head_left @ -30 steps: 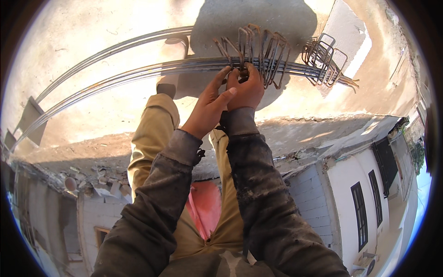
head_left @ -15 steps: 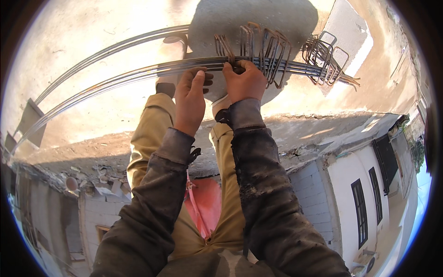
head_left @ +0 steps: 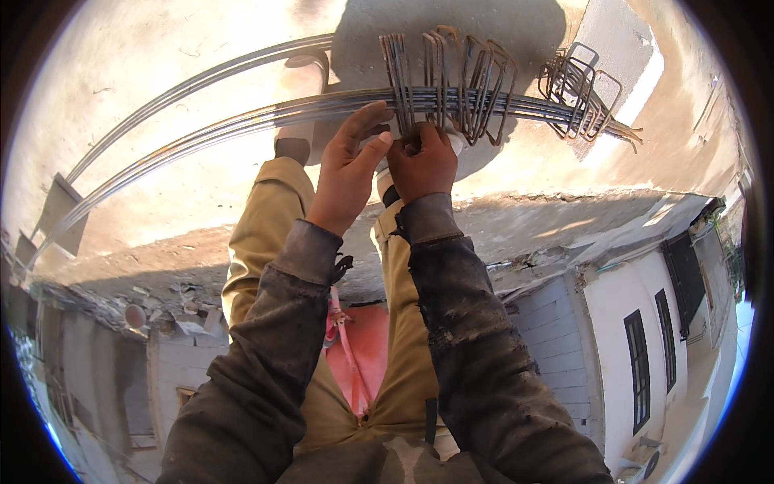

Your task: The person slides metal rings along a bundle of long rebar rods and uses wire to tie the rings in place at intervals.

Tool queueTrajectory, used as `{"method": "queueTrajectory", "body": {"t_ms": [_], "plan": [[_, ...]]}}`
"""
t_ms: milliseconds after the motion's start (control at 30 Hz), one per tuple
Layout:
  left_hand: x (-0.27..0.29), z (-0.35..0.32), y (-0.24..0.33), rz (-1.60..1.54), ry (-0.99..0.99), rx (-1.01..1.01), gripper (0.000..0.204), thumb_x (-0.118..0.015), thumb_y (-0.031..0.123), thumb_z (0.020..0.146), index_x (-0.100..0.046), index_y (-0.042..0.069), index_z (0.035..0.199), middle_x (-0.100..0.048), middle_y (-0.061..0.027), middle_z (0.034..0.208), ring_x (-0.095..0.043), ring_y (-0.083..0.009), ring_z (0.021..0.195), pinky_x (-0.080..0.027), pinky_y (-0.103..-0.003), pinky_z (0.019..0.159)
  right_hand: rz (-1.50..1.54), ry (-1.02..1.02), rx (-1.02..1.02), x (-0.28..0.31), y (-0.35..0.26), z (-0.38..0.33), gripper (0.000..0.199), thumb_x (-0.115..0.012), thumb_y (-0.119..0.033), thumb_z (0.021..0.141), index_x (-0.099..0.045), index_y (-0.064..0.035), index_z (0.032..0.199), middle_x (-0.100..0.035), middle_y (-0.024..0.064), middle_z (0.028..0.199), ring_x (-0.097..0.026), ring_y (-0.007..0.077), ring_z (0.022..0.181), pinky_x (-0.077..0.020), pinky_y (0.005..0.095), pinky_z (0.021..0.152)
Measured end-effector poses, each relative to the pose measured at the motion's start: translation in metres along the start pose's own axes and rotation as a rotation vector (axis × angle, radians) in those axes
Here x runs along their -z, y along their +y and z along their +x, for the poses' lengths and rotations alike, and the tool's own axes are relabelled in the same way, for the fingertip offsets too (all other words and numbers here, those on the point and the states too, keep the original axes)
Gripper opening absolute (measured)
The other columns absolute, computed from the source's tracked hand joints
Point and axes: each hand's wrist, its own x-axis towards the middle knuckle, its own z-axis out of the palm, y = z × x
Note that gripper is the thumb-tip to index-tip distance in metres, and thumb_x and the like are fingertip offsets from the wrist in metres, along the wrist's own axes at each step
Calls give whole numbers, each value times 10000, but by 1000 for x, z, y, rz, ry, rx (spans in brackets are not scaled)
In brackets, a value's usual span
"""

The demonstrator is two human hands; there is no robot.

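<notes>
Long grey steel bars: beyond my hands
Brown rectangular steel stirrups: already around the bars; nearest group aligned, far-right cluster still jumbled
Left hand: half open
Right hand: curled at nearest group, grip unclear

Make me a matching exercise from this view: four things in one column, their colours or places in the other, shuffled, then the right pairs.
Things:
1. Right hand
2. Long metal bars
3. Trousers
4. Windows

Colours or places:
A. Tan
B. In the white wall at lower right
C. By the lower ends of bent metal loops
D. Stretching far toward the picture's left side

Pairs: 1-C, 2-D, 3-A, 4-B
</notes>
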Motion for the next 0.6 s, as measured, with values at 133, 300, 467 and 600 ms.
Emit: {"method": "queueTrajectory", "body": {"t_ms": [133, 300, 467, 600], "plan": [[3, -1, -4, 26, -32, 31, 370, -507, 83, 876, -460, 9, 1235, -518, -96, 1186, -470, -170, 1114, -385, -300, 929, 46, -3, -95, -18, 2, -6, 177, -618, -178, 743, -564, -42, 842, -582, 140, 776, -591, 327, 724, -472, 417, 639], [2, -2, -11, 72, -29, 34, 386, -548, 85, 858, -465, -4, 1224, -518, -90, 1166, -488, -163, 1067, -393, -298, 911, 75, 39, -140, -34, 16, -19, 170, -597, -167, 777, -568, -46, 893, -604, 144, 813, -597, 334, 754, -469, 431, 651], [-2, -2, -12, 57, -59, 104, 392, -548, 77, 852, -469, 1, 1229, -514, -80, 1171, -524, -132, 994, -417, -270, 864, 236, -43, -131, -36, 38, -10, 300, -645, -162, 747, -574, -34, 1008, -609, 141, 873, -610, 277, 742, -487, 380, 663], [-4, -3, -9, 36, -108, 162, 399, -535, 99, 866, -465, 4, 1247, -507, -85, 1224, -448, -155, 1137, -333, -298, 979, 257, -115, -121, -28, 35, -11, 354, -652, -150, 738, -554, -34, 1058, -602, 141, 940, -616, 241, 737, -496, 349, 661]]}}
